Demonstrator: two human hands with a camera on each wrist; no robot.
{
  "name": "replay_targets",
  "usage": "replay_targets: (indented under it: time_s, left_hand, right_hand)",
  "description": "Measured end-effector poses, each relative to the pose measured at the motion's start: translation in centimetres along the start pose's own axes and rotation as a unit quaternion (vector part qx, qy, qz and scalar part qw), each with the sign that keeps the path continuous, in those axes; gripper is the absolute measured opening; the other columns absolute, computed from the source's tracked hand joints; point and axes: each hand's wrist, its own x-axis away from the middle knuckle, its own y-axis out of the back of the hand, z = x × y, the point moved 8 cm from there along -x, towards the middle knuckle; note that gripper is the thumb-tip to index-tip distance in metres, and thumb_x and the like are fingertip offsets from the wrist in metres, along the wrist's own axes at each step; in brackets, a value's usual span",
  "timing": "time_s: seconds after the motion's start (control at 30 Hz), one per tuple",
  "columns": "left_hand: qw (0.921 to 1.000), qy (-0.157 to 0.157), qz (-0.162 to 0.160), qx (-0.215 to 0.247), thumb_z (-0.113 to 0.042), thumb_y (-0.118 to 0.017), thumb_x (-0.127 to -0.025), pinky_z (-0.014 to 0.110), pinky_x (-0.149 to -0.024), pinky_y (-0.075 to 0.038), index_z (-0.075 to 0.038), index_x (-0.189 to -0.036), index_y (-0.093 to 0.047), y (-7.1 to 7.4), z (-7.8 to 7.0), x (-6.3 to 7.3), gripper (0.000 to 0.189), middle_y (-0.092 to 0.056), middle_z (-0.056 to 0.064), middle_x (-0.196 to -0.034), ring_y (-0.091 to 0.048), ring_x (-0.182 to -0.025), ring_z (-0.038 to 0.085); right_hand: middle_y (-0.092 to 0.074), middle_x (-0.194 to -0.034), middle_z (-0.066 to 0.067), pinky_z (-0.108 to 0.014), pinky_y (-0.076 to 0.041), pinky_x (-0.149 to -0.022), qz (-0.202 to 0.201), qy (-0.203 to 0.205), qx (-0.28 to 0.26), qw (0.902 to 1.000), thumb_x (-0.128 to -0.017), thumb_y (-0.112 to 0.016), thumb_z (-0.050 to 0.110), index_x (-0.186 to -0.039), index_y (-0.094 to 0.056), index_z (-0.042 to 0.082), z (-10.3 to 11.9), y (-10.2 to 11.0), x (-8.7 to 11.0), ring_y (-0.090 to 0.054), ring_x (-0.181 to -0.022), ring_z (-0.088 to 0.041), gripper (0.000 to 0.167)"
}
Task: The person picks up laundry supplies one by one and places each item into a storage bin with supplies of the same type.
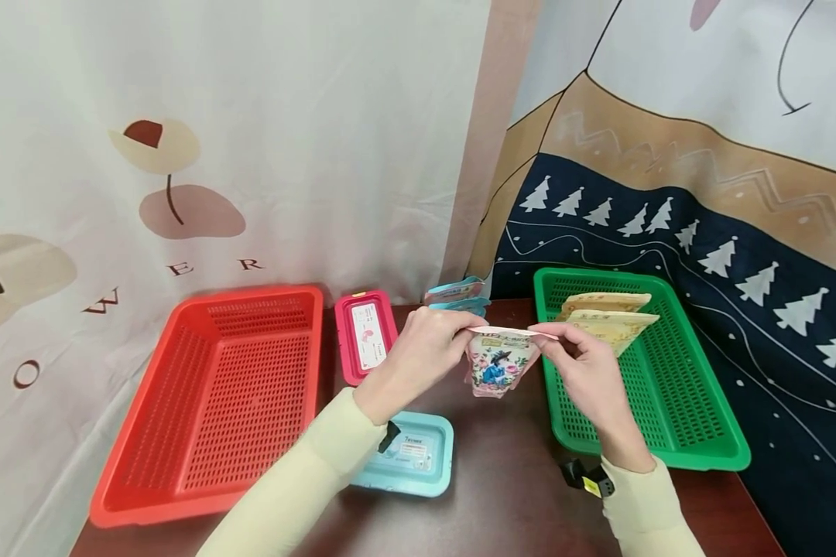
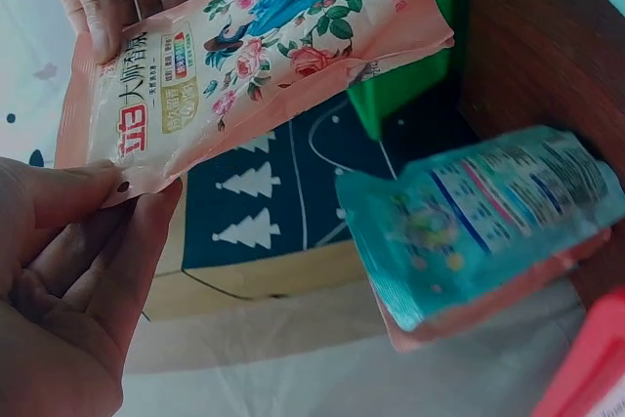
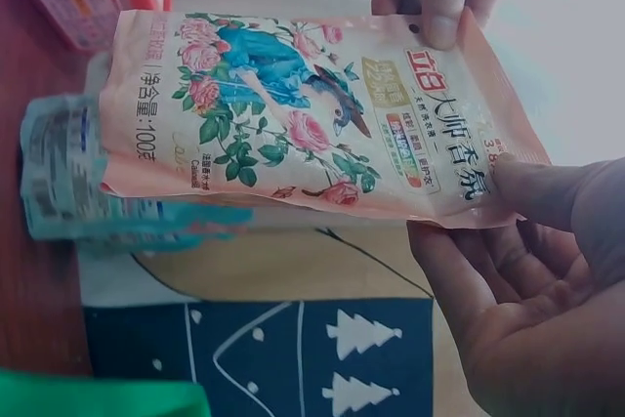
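A pink laundry detergent pouch [image 1: 498,370], printed with roses and a figure in blue, hangs upright above the table between both hands. My left hand [image 1: 432,339] pinches one top corner between thumb and fingers. The opposite top corner is pinched by my right hand [image 1: 588,371]. In the right wrist view the printed front of the pouch [image 3: 264,114] looks full and smooth. Behind it stand teal pouches [image 1: 457,294], partly hidden in the head view. The left wrist view shows a teal pouch [image 2: 479,217] with a pinkish one against it.
A red basket [image 1: 251,402] stands at left. At right, a green basket [image 1: 669,394] holds yellowish pouches [image 1: 613,321]. A pink lidded box [image 1: 368,333] lies beside the red basket, and a light-blue lidded box [image 1: 414,456] lies nearer, partly behind the left sleeve. Printed curtains hang behind.
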Motion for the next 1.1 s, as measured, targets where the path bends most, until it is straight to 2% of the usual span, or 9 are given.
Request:
replay_targets:
  time_s: [0.1,0.2,0.33,0.43,0.53,0.63,0.77,0.87,1.1]
  left_hand:
    - [0.9999,-0.005,-0.002,0.015,-0.011,-0.08,-0.092,0.016,-0.067,-0.054,-0.008,-0.113,-0.08,-0.3,-0.7,-0.4,0.021,-0.079,0.003,-0.099,-0.072,-0.084,0.015]
    - [0.9997,-0.009,-0.006,0.023,-0.01,-0.078,-0.093,0.016,-0.059,-0.05,-0.008,-0.113,-0.08,-0.6,-1.3,-0.9,0.02,-0.079,0.004,-0.099,-0.07,-0.078,0.014]
    - [0.9995,-0.009,-0.006,0.029,-0.011,-0.075,-0.095,0.018,-0.051,-0.046,-0.008,-0.113,-0.081,-1.1,-2.2,-1.5,0.018,-0.079,0.004,-0.1,-0.066,-0.071,0.012]
    - [0.9993,-0.004,-0.002,0.036,-0.011,-0.074,-0.097,0.017,-0.049,-0.043,-0.009,-0.113,-0.081,-1.6,-2.7,-2.1,0.018,-0.079,0.003,-0.099,-0.061,-0.064,0.01]
    - [0.9991,0.0,0.0,0.043,-0.013,-0.073,-0.098,0.015,-0.051,-0.044,-0.01,-0.113,-0.081,-2.2,-3.3,-2.8,0.017,-0.079,0.002,-0.099,-0.06,-0.064,0.008]
    - [0.9989,0.003,0.001,0.046,-0.015,-0.072,-0.099,0.013,-0.052,-0.044,-0.01,-0.113,-0.081,-2.8,-3.9,-3.4,0.017,-0.079,0.001,-0.1,-0.06,-0.064,0.005]
    - [0.9989,0.008,0.001,0.046,-0.016,-0.071,-0.1,0.013,-0.051,-0.044,-0.012,-0.112,-0.082,-3.5,-4.7,-4.2,0.017,-0.079,0.0,-0.1,-0.058,-0.065,0.002]
    - [0.999,0.009,0.001,0.044,-0.018,-0.07,-0.1,0.014,-0.049,-0.043,-0.013,-0.111,-0.082,-4.1,-5.3,-4.8,0.016,-0.078,-0.001,-0.099,-0.055,-0.065,0.0]
    - [0.9986,0.02,0.015,0.047,-0.02,-0.069,-0.101,0.017,-0.042,-0.035,-0.015,-0.115,-0.082,-5.9,-5.9,-5.9,0.019,-0.078,-0.003,-0.095,-0.046,-0.052,0.002]
  right_hand:
    - [-0.074,-0.094,-0.012,-0.017,-0.046,-0.059,-0.006,0.004,-0.003,1.0,-0.1,-0.07,0.01,-0.114,-0.078,0.005,0.0,1.0,0.1,-0.059,-0.074,-0.01,0.017]
    - [-0.075,-0.095,-0.014,-0.016,-0.051,-0.063,-0.011,0.005,-0.002,0.9999,-0.099,-0.07,0.009,-0.113,-0.077,0.003,0.0,2.1,0.1,-0.064,-0.076,-0.007,0.017]
    - [-0.072,-0.091,-0.007,-0.022,-0.04,-0.052,-0.022,0.011,0.023,0.9994,-0.1,-0.07,0.01,-0.113,-0.077,0.003,-0.2,3.5,0.1,-0.055,-0.066,-0.011,0.017]
    - [-0.069,-0.086,-0.001,-0.029,-0.033,-0.05,-0.033,0.013,0.034,0.9988,-0.1,-0.07,0.011,-0.114,-0.076,0.002,-0.4,4.6,0.0,-0.047,-0.063,-0.014,0.018]
    - [-0.07,-0.087,0.003,-0.022,-0.039,-0.054,-0.043,0.008,0.037,0.9983,-0.1,-0.07,0.013,-0.114,-0.075,0.0,-0.7,5.6,0.0,-0.053,-0.068,-0.009,0.02]
    - [-0.073,-0.094,0.008,-0.012,-0.048,-0.066,-0.053,0.003,0.028,0.9982,-0.1,-0.07,0.011,-0.115,-0.074,-0.003,-1.1,6.5,0.0,-0.062,-0.079,-0.005,0.022]
    - [-0.073,-0.095,0.014,-0.011,-0.052,-0.075,-0.062,-0.001,0.013,0.998,-0.099,-0.069,0.005,-0.116,-0.073,-0.006,-1.7,7.8,-0.2,-0.064,-0.084,-0.002,0.021]
    - [-0.073,-0.094,0.016,-0.01,-0.051,-0.074,-0.066,-0.007,0.014,0.9977,-0.099,-0.069,0.004,-0.118,-0.072,-0.006,-2.2,8.8,-0.1,-0.064,-0.084,-0.003,0.022]
    - [-0.072,-0.095,0.017,-0.011,-0.049,-0.069,-0.063,-0.022,0.038,0.9971,-0.1,-0.069,0.007,-0.119,-0.073,-0.004,-3.5,10.9,-0.3,-0.062,-0.086,-0.004,0.022]
